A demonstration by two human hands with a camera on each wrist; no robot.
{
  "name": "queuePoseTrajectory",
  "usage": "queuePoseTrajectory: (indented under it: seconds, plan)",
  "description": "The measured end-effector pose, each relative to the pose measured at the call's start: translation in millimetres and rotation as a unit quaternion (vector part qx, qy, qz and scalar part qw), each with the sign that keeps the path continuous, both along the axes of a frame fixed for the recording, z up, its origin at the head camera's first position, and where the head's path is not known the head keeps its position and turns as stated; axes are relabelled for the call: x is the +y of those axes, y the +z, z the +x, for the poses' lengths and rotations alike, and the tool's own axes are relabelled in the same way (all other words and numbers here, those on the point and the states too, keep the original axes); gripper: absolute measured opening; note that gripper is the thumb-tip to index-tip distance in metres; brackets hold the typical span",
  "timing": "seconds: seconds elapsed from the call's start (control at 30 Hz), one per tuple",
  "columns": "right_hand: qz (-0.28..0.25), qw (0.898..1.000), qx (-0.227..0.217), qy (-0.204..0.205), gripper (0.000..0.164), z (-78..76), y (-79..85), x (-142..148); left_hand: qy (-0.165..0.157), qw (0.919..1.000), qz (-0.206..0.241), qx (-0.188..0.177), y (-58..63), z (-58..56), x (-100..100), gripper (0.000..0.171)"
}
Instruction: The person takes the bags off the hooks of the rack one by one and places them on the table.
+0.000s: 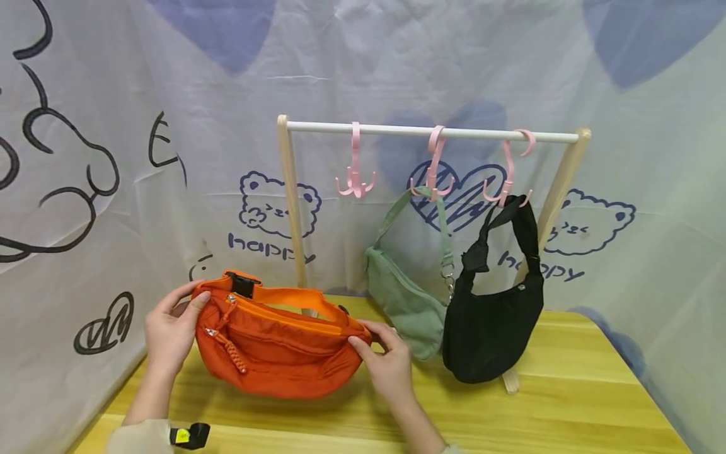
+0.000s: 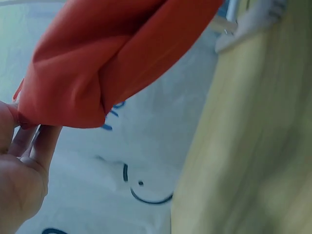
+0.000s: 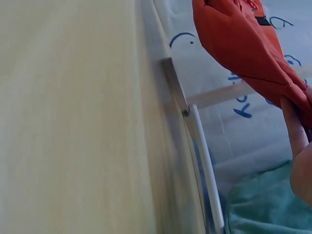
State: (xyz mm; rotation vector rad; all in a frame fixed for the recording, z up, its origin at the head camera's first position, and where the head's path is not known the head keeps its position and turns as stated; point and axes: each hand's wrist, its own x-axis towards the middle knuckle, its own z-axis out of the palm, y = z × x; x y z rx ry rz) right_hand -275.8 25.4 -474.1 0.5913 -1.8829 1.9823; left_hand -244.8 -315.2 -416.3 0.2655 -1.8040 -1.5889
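Note:
An orange-red waist bag is held up over the wooden table, its zips and braided pull facing me. My left hand pinches its left end, thumb in front. At the opposite end my right hand pinches the fabric between thumb and fingers. A black buckle sits on the orange strap along the top. In the left wrist view the fingers grip a corner of the waist bag. The right wrist view shows the right hand at the bag's other corner.
Behind stands a rack with a white rail and wooden legs. Three pink hooks hang from it: the left hook bare, the middle with a green bag, the right with a black bag. Patterned cloth surrounds the table.

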Motion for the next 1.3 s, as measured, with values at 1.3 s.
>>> queuePoseTrajectory:
  seconds: [1.3]
  plan:
    - [0.069, 0.961, -0.219, 0.154, 0.032, -8.6, -32.8, -79.2, -0.024, 0.9077, -0.365, -0.205, -57.6, 11.2, -113.2, 0.031]
